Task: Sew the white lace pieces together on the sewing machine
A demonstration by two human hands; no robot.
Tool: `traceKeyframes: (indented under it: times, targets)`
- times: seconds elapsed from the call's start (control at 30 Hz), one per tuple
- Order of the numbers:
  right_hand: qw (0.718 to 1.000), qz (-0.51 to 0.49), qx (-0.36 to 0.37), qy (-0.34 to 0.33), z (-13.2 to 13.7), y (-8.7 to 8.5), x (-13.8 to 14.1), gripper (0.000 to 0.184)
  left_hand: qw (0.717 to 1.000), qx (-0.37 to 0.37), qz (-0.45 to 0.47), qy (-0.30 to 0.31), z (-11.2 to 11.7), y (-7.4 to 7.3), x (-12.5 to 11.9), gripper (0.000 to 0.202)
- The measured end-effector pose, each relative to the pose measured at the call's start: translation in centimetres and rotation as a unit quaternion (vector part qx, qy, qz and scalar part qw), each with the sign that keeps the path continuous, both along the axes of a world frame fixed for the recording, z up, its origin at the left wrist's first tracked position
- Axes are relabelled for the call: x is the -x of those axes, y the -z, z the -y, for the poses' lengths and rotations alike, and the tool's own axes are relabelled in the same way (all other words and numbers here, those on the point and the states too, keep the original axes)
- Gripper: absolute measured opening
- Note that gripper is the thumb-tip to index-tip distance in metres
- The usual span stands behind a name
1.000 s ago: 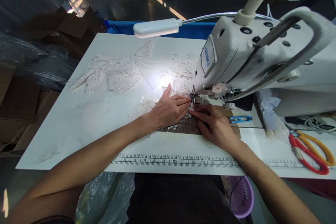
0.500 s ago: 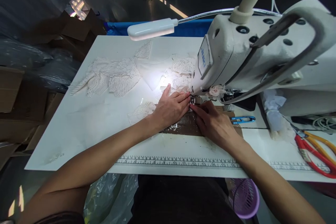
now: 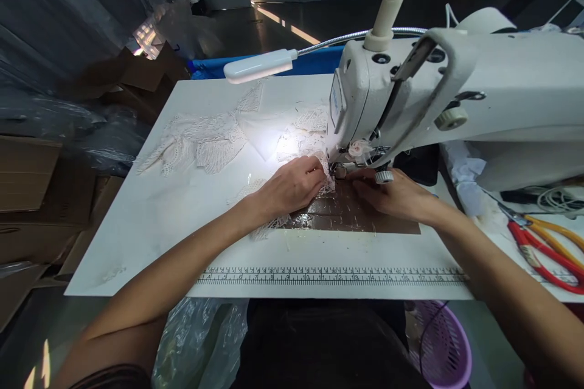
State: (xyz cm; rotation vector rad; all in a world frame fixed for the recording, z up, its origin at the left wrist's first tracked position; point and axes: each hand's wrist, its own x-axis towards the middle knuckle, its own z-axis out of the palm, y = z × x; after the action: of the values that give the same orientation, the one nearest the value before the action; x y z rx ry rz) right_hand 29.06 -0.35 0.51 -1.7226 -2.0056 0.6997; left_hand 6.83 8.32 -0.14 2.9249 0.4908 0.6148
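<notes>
My left hand [image 3: 298, 182] has its fingers curled down on a piece of white lace [image 3: 327, 185], just left of the presser foot [image 3: 340, 171] of a white sewing machine [image 3: 360, 91]. Right of the foot is my right hand [image 3: 390, 194], its fingers bunched and pointing at the foot. A ribbed knob [image 3: 384, 177] partly covers that hand, and what its fingertips hold, if anything, is hidden. Beneath both hands lies a shiny brown plate [image 3: 356, 216]. More lace [image 3: 310, 120] lies behind my left hand, under bright lamp light.
A lace piece [image 3: 205, 137] lies farther left on the white table [image 3: 150, 213]. The lamp [image 3: 260, 67] hangs over the back. Red-and-orange-handled scissors [image 3: 542, 249] lie at the right. A printed ruler [image 3: 328, 276] runs along the front edge, with a purple basket [image 3: 451, 346] below.
My right hand has shifted right, from in front of the presser foot to its right side. My left fingers, flatter before, are now curled on the lace. The view has turned slightly.
</notes>
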Motion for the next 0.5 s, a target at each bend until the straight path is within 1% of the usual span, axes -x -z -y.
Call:
traceKeyframes:
  times: [0.07, 0.17, 0.27, 0.37, 0.5]
  targets:
    - [0.999, 0.002, -0.021, 0.029, -0.5, 0.5, 0.1, 0.025, 0.998, 0.041, 0.001, 0.049, -0.3, 0.1, 0.0, 0.021]
    - [0.995, -0.001, -0.055, 0.083, -0.5, 1.6, 0.6, 0.024, 0.995, 0.072, 0.012, 0.071, -0.7, 0.6, -0.2, 0.019]
    - [0.995, -0.001, -0.057, 0.084, 0.1, 2.2, 0.7, 0.027, 0.995, 0.069, 0.018, 0.064, -1.0, 1.0, -0.4, 0.019]
    - [0.996, 0.0, -0.059, 0.069, 0.4, 2.1, 0.7, 0.027, 0.996, 0.069, 0.035, 0.045, -1.1, 1.3, -0.5, 0.019]
    - [0.996, 0.004, -0.066, 0.063, 0.5, 1.7, 0.7, 0.027, 0.991, 0.106, 0.079, 0.017, -0.8, 1.5, -0.6, 0.018]
